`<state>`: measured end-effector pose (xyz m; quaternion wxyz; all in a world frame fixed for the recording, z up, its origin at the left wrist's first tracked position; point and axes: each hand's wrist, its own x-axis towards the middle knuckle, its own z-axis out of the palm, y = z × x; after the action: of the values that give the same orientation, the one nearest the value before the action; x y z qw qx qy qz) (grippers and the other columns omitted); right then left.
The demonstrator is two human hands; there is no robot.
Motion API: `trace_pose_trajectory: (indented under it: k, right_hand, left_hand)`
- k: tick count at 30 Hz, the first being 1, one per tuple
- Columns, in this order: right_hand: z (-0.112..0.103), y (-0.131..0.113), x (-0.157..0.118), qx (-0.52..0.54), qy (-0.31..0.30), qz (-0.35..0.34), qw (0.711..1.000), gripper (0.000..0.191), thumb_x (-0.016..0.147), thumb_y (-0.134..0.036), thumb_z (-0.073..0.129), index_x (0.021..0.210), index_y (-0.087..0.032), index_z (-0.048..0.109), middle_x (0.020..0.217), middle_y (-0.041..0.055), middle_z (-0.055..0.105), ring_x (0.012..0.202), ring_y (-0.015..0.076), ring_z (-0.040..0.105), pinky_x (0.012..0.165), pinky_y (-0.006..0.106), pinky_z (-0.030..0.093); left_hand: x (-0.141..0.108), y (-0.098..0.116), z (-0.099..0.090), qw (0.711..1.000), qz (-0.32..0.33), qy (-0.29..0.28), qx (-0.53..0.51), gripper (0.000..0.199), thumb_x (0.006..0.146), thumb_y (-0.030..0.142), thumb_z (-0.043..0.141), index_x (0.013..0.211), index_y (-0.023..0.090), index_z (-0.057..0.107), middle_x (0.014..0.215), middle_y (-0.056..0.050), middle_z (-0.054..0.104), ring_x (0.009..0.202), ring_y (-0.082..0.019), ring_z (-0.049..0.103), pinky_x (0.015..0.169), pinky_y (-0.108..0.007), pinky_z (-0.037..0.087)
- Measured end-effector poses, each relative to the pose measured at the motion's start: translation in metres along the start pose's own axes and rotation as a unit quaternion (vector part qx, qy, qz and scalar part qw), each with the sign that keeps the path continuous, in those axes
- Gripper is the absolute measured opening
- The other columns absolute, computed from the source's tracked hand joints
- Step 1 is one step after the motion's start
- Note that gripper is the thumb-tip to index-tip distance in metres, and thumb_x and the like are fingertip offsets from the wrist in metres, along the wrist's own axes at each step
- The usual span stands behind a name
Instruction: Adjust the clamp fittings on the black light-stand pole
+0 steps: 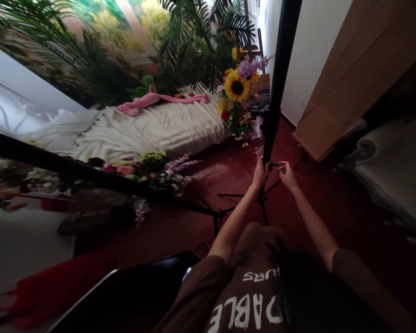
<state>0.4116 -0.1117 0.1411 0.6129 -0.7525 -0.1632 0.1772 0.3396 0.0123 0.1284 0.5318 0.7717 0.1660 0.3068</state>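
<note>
A black light stand (271, 122) rises in front of me, its legs spread on the floor. My left hand (260, 174) is wrapped round its pole, low down. On the right side of the pole, my right hand (287, 175) pinches a small black knob (274, 165) with its fingertips. The knob sticks out from the pole between my two hands. Its exact shape is too small to make out.
Another black pole (90, 178) slants across the left. Behind lie a white-draped platform (180, 132) with a pink plush toy (147, 100), sunflowers (236, 86) and palm leaves. A large brown board (353, 78) leans at right beside a pale sofa (398, 157). A black screen (131, 291) stands near my left arm.
</note>
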Motion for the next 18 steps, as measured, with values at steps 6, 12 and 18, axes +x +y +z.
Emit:
trace_pose_trajectory:
  k: [6,12,18]
  right_hand:
    - [-0.001,0.002,-0.019,-0.039,-0.024,-0.097,0.994,0.054,0.085,-0.053,0.059,0.127,-0.020,0.055,0.114,0.0119,0.069,0.082,0.0185,0.067,0.074,0.034,0.055]
    - [-0.001,-0.001,-0.018,-0.033,-0.036,-0.106,0.993,0.063,0.086,-0.070,0.052,0.126,-0.023,0.055,0.105,0.0081,0.071,0.076,0.0166,0.067,0.073,0.031,0.055]
    - [0.004,-0.001,-0.006,-0.060,0.010,-0.106,0.993,0.061,0.080,-0.081,0.047,0.092,-0.022,0.058,0.074,0.0027,0.068,0.074,0.0186,0.067,0.075,0.030,0.052]
  left_hand:
    - [-0.004,0.003,-0.002,1.000,0.005,0.011,-0.018,0.029,0.098,0.038,0.043,0.120,0.020,0.047,0.099,-0.007,0.065,0.084,-0.014,0.063,0.079,-0.027,0.050]
    - [-0.006,0.002,-0.005,0.999,-0.004,-0.011,-0.031,0.034,0.098,0.039,0.044,0.126,0.021,0.046,0.099,-0.007,0.066,0.084,-0.013,0.064,0.079,-0.026,0.050]
    - [-0.005,0.003,-0.006,0.999,-0.003,-0.011,-0.041,0.041,0.098,0.043,0.044,0.133,0.022,0.046,0.106,-0.008,0.067,0.090,-0.014,0.066,0.084,-0.028,0.052]
